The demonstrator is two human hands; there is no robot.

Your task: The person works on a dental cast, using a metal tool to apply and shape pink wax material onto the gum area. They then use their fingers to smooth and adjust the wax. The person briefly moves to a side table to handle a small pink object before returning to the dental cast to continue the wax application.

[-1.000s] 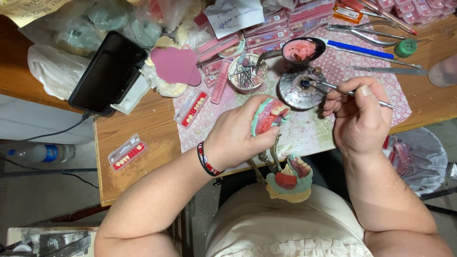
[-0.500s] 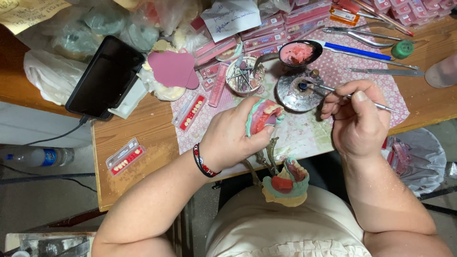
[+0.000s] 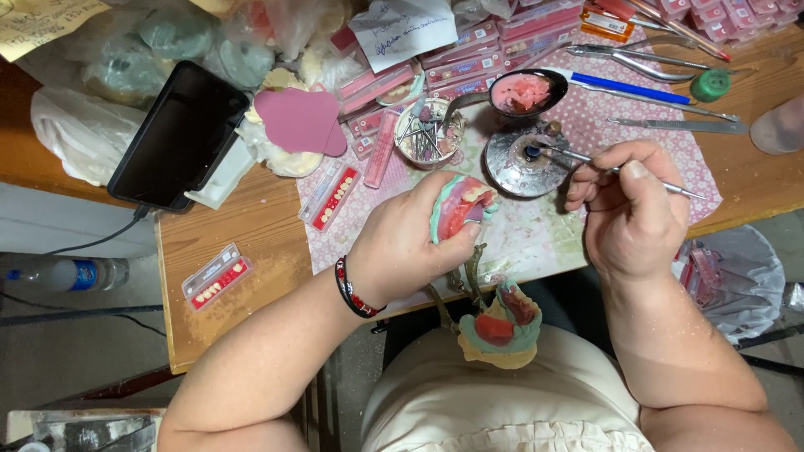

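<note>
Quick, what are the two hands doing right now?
Left hand: closed around a denture model with pink wax and teeth.
Right hand: closed, pinching a thin metal tool, its tip at the small burner.

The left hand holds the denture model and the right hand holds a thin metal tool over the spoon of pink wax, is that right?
Not quite. In the head view the right hand holds the thin metal tool with its tip at the round metal burner, not the spoon. The left hand does hold the denture model.

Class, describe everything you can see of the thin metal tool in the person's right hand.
The thin metal tool is a slim, silvery rod, pinched in the right hand fingers. It lies nearly level, slanting slightly up to the left. Its tip rests at the dark centre of the round metal dish on the patterned cloth; its rear end juts out past the thumb.
</note>
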